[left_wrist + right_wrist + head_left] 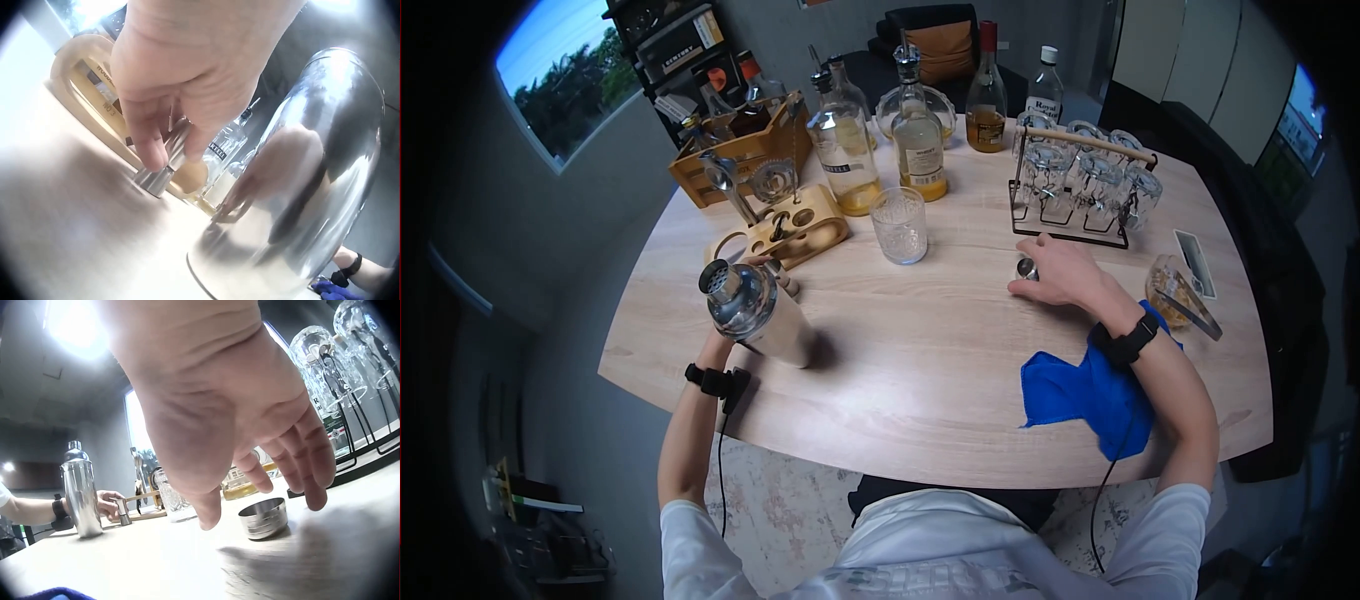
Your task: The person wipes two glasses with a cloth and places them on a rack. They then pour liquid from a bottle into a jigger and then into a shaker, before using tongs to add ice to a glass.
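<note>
A steel shaker [762, 318] stands upright on the table at the left, hiding most of my left hand in the head view. In the left wrist view my left hand [187, 75] pinches a small metal jigger [156, 180] beside the shaker [294, 187], low at the table surface. My right hand [1062, 272] is over a small round metal cap [1027, 268] in front of the glass rack. The right wrist view has the cap [263, 519] on the table, between the thumb and the loosely spread fingers of my right hand [219, 419], with gaps around it.
A cut glass [899, 228] stands mid-table, with bottles [845, 150] behind it. A wooden tool holder [805, 228] and bottle crate [700, 175] are at back left. The glass rack [1070, 232] is at back right; a blue cloth [1065, 390] and bowl with tongs [1170, 300] lie right.
</note>
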Available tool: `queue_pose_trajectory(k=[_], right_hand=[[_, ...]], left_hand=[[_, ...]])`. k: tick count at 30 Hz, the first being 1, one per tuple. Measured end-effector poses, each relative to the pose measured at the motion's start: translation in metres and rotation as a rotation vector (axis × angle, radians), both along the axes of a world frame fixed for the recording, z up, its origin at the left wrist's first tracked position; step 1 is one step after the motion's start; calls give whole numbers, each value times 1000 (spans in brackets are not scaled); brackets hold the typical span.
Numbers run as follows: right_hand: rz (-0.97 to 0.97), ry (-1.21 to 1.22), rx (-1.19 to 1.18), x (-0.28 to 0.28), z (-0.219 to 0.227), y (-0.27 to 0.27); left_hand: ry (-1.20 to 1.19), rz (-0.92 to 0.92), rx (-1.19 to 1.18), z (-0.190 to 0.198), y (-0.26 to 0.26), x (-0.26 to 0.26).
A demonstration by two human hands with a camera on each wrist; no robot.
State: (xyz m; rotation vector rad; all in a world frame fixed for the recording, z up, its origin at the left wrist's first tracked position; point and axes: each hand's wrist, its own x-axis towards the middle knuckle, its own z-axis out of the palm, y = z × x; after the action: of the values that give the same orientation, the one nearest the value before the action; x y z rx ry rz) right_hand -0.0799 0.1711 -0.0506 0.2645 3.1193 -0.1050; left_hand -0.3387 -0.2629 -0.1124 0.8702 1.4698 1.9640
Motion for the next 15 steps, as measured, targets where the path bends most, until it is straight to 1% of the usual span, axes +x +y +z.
queue_pose_trajectory(k=[1,2,3,4,6,8,10,11,13,14,15], right_hand=[[-2,0,-1,-2,-1,2],[-1,-60,-18,-5,-1,4],[2,-120,-35,-7,-3,5],[2,-119,-35,-8,-8,7],[40,-12,-70,-9,-20,13],[52,-18,-65,-11,-24,17],[74,-25,-55,-12,-22,17],[82,-9,-86,-9,-15,13],[107,-1,-116,-5,-1,2],[153,49,-191,-4,8,-5],[196,98,-268,-3,17,-13]], left_hand=[[12,-22,18,3,6,4],[24,-44,37,6,12,8],[271,132,-195,8,17,13],[517,311,-426,10,19,15],[513,313,-436,13,19,15],[507,315,-447,10,14,11],[-81,59,-40,-4,-3,-4],[-81,70,-36,-15,-15,-9],[428,462,-164,-39,-40,-6],[422,476,-166,-23,-39,13],[533,543,-333,-4,-41,32]])
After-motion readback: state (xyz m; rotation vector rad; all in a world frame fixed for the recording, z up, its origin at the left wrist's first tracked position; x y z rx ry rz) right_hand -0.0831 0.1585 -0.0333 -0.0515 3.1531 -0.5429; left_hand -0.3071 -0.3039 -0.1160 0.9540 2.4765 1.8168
